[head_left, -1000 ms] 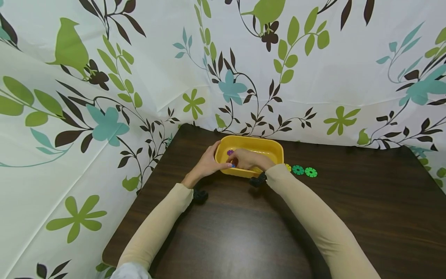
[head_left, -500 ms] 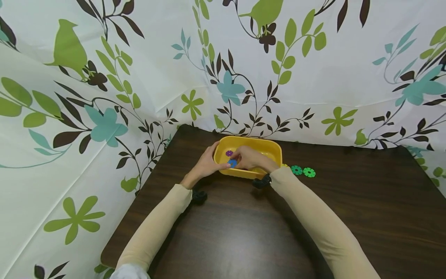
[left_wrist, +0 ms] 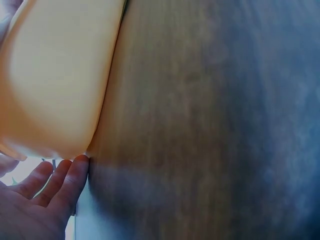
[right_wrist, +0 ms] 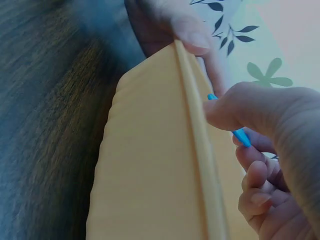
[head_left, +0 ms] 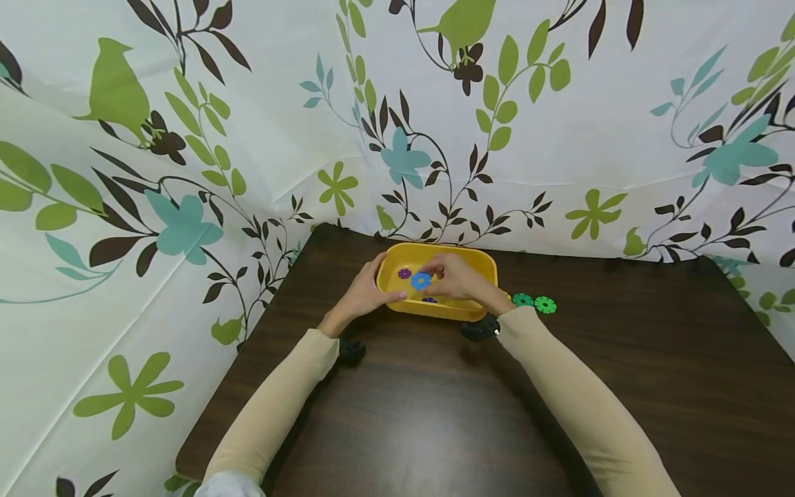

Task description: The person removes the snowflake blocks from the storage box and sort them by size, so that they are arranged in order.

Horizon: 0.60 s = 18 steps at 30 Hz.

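A yellow plastic tub (head_left: 435,312) stands on the dark wooden table. My left hand (head_left: 365,290) grips its left end, fingers along the outside and thumb over the front rim. In the right wrist view, that thumb (right_wrist: 192,37) shows at the tub's corner. Above the tub's inside, my right hand (head_left: 458,277) pinches a blue notched disc (head_left: 421,280), seen edge-on as a blue disc (right_wrist: 242,136) between thumb and fingers. A purple disc (head_left: 404,274) lies on the tub floor. Another dark purple disc (head_left: 429,300) shows partly behind the front wall.
Just right of the tub lie a green disc (head_left: 546,305), a teal disc (head_left: 523,299) and a yellow disc (head_left: 508,296), the last partly hidden by the right forearm. Behind the table (head_left: 422,414) hangs a patterned white cloth (head_left: 528,172).
My right hand has drawn the blue disc up from the tub's front left and shifted it slightly right, uncovering the dark purple disc. The left hand keeps its grip on the tub.
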Tool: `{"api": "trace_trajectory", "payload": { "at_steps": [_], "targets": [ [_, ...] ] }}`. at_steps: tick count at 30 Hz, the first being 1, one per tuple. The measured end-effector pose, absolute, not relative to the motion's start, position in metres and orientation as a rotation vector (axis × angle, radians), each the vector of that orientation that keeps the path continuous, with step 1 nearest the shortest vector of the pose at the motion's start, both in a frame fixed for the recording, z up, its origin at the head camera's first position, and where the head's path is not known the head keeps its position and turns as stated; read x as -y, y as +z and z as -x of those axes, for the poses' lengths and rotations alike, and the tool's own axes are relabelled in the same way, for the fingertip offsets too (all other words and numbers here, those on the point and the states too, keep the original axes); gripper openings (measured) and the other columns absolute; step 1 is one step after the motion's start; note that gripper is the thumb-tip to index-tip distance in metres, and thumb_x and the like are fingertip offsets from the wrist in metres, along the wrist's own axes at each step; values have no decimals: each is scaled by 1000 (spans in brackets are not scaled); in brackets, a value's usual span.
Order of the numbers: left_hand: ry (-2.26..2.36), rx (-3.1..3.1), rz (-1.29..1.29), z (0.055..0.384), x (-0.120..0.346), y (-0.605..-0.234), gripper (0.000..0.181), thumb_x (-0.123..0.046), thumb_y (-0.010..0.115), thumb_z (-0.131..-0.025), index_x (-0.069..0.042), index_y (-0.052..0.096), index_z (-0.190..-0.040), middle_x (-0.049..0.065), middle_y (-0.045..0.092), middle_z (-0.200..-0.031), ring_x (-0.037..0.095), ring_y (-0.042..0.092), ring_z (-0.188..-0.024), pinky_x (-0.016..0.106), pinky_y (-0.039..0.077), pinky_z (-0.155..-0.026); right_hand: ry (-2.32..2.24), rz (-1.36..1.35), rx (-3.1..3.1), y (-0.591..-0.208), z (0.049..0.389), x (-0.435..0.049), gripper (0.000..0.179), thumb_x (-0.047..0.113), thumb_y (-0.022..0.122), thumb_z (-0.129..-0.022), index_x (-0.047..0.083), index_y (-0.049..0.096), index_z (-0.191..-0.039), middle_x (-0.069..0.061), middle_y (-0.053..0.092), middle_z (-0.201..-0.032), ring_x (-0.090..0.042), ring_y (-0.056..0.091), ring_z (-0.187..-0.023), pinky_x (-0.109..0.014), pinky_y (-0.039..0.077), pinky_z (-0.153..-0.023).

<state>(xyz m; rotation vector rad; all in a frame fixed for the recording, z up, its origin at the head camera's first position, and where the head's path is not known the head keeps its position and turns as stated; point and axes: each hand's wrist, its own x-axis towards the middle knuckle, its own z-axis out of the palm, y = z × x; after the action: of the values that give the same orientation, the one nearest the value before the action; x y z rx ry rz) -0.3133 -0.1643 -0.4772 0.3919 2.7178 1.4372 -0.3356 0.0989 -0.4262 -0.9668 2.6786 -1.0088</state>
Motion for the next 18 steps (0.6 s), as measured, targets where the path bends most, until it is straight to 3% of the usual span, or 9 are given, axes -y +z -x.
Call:
{"api": "trace_trajectory", "payload": {
  "at_steps": [18],
  "targets": [
    [1416,-2720,-346,315,164,-478,116,-42,93,-85,-20,24,-175,21,46,-160,36,56,-129,54,52,-115,-1135,739,-2880,-415,299,-172,46,19,90,-89,2,78,-130,-12,66,-101,-24,51,-88,-33,41,-76]
  ]
}}
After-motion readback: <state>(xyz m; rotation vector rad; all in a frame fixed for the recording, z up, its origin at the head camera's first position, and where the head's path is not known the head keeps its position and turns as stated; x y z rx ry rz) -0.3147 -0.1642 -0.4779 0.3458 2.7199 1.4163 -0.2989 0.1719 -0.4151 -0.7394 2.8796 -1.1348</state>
